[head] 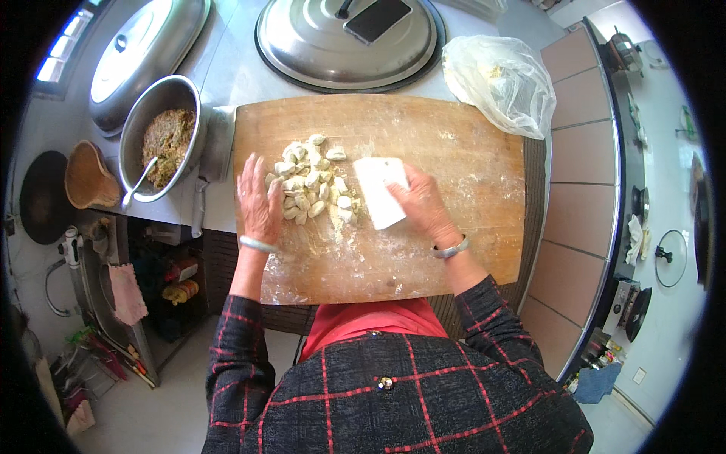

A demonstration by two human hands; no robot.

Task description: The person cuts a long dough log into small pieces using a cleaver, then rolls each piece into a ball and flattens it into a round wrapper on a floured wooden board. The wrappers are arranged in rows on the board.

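Floured dough pieces (303, 184) lie in a heap on the left half of a wooden board (465, 170), with loose flour scattered about them. At the heap's left side is my left hand (260, 198), its fingers extended and the thumb apart; it holds nothing and seems to touch the outermost pieces. My right hand (422, 198) grips a flat white dough scraper (379, 190) by its right edge, thumb on top. The scraper is just right of the heap, separated from it by a narrow gap of floury board.
Left of the board lie a cleaver (217, 144) and a metal bowl (198, 122) of minced filling (167, 139) with a spoon (139, 181). A large metal lid (306, 51) carrying a phone (378, 20) stands behind. A plastic bag (510, 85) overlaps the board's far right corner.
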